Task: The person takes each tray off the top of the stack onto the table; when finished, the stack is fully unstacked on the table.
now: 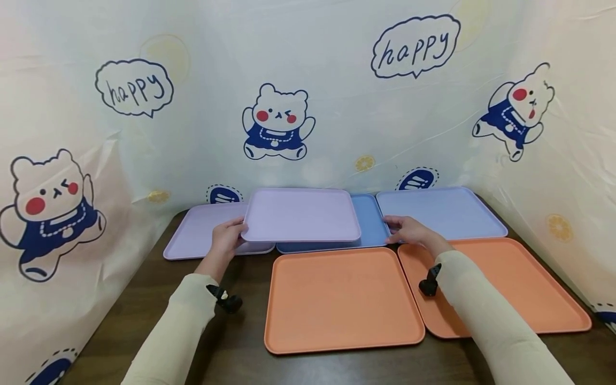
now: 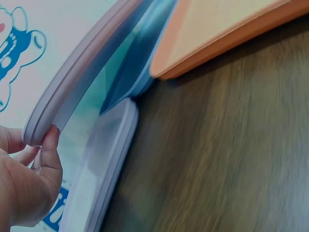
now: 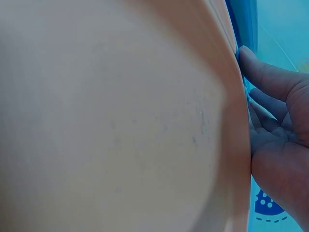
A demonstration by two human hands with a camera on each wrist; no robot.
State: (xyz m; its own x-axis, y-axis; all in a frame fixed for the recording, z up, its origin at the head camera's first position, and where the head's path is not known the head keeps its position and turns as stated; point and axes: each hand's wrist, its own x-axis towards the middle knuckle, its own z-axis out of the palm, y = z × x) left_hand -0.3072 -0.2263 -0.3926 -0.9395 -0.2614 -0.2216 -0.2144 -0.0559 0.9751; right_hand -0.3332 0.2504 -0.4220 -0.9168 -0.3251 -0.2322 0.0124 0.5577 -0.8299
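Observation:
A raised lilac tray point(image 1: 302, 215) tilts above the back row, its left edge pinched by the thumb and fingers of my left hand point(image 1: 226, 238). In the left wrist view that hand point(image 2: 34, 176) grips the corner of the tray point(image 2: 72, 77). Beneath the raised tray lies a darker blue tray point(image 1: 372, 224), partly covered. My right hand point(image 1: 409, 231) rests at its right edge, the fingers fairly straight, close to the light blue tray point(image 1: 440, 214). The right wrist view shows the hand point(image 3: 280, 116) with its thumb against a blue edge, partly hidden by an orange tray point(image 3: 145, 96).
Another lilac tray point(image 1: 197, 227) lies at the back left. Two orange trays lie side by side in front, a middle one point(image 1: 341, 302) and a right one point(image 1: 520, 283) under my right forearm. The dark wooden table point(image 1: 231, 342) meets a printed curtain point(image 1: 337, 133) behind.

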